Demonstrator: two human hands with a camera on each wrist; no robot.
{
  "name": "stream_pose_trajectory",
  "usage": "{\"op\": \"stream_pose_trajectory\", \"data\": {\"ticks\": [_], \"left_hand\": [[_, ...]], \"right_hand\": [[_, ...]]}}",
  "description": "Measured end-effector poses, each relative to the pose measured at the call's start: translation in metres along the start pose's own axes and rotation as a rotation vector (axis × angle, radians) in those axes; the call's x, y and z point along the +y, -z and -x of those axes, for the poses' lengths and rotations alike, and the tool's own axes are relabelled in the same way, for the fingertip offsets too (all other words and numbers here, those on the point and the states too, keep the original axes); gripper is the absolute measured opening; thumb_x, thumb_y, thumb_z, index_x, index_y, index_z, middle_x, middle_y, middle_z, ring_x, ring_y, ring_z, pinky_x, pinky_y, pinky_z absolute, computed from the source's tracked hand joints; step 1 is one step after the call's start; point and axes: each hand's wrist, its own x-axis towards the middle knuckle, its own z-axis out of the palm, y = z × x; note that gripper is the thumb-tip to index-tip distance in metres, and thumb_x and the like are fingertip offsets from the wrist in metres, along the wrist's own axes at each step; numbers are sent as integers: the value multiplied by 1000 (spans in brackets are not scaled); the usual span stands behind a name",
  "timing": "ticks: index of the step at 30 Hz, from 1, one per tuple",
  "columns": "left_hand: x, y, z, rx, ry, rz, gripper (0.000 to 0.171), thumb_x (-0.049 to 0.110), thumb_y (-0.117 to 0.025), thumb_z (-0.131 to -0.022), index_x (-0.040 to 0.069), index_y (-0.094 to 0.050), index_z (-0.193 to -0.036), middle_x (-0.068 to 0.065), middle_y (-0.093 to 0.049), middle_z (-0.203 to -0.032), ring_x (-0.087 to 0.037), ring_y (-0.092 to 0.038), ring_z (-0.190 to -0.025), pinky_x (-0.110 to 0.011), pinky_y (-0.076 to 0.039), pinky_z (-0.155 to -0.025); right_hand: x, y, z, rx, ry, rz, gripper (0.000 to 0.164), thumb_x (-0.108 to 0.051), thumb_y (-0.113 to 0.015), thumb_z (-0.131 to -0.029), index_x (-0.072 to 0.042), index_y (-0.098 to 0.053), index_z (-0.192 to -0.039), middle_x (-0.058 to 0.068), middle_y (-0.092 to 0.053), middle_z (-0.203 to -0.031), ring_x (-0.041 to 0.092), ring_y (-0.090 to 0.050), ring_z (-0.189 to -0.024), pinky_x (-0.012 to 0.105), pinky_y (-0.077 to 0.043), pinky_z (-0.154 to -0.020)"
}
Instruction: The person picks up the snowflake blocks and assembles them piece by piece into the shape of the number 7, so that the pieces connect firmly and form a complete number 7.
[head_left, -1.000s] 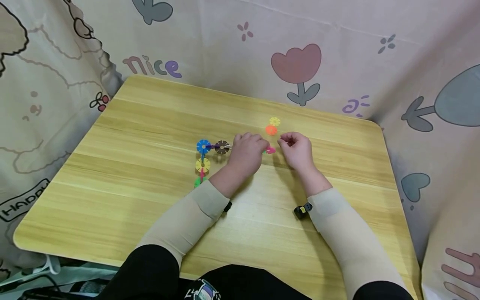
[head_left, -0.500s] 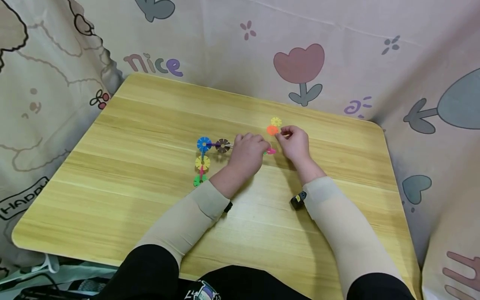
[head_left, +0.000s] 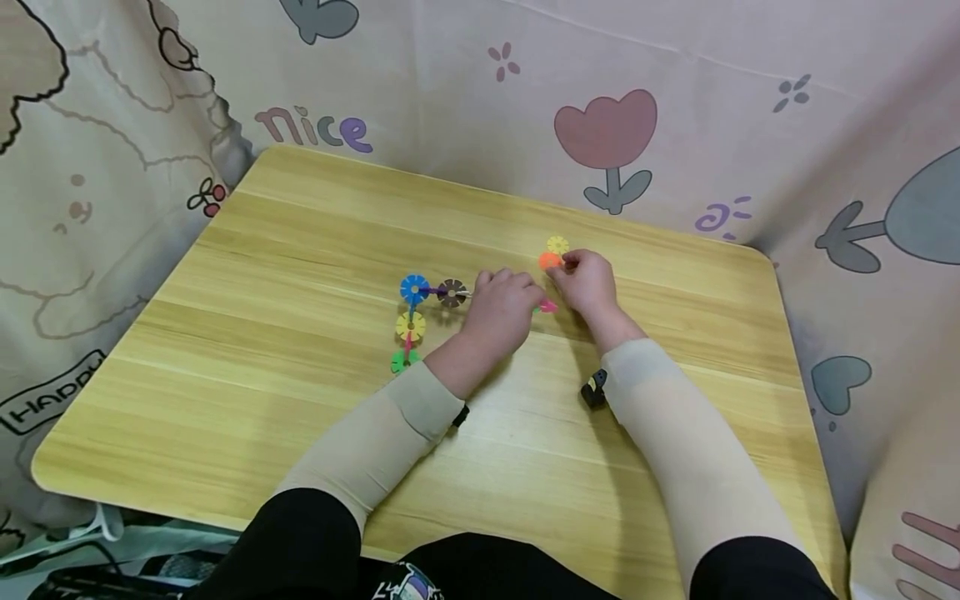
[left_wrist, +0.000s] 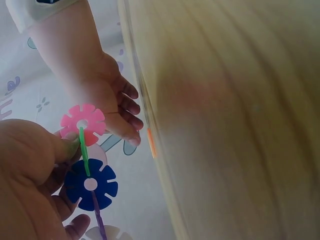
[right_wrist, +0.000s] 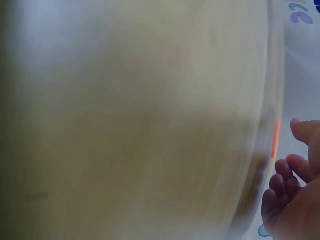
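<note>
My left hand [head_left: 498, 312] holds a chain of notched plastic snowflake discs by its right end. In the left wrist view its thumb and fingers pinch around a pink disc [left_wrist: 94, 117], joined through a green disc [left_wrist: 84, 152] seen edge-on to a dark blue disc [left_wrist: 103, 192]. Past the hand the chain runs left to a brown disc [head_left: 452, 292] and a blue disc [head_left: 414, 289], then toward me through a yellow disc [head_left: 410, 326] to a green disc [head_left: 402, 362]. My right hand [head_left: 590, 285] reaches over an orange disc [head_left: 549, 262] on the table, thumb and forefinger apart.
A loose yellow disc [head_left: 557, 243] lies just behind the orange one. The wooden table [head_left: 300, 400] ends at the back against a printed curtain [head_left: 450, 108]. Each wrist wears a small black camera, such as the right wrist camera [head_left: 595, 390].
My right hand has moved forward and slightly left to the orange disc. The left hand keeps its grip on the chain, nearly still. The head view has shifted slightly.
</note>
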Motion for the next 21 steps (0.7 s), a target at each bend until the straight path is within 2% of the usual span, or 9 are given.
{"op": "stream_pose_trajectory", "data": {"ticks": [8,21], "left_hand": [[0,1,0,-16,-7,1,36,11,-57,-107,28,-73,-134,5,-67,-136,-20,-57,-116,-44,-40,-100],[2,0,-1,-17,-1,-21,34,13,-57,-108,31,-74,-132,7,-68,-132,-19,-58,-113,-45,-40,-99]], "right_hand": [[-3,-3,-11,-27,-45,115,54,-35,-71,-102,5,-65,-138,21,-64,-139,38,-57,-130,51,-44,-112],[-8,-7,-16,-8,-75,160,51,-40,-74,-99,2,-69,-127,19,-67,-132,38,-60,-121,51,-47,-107]]}}
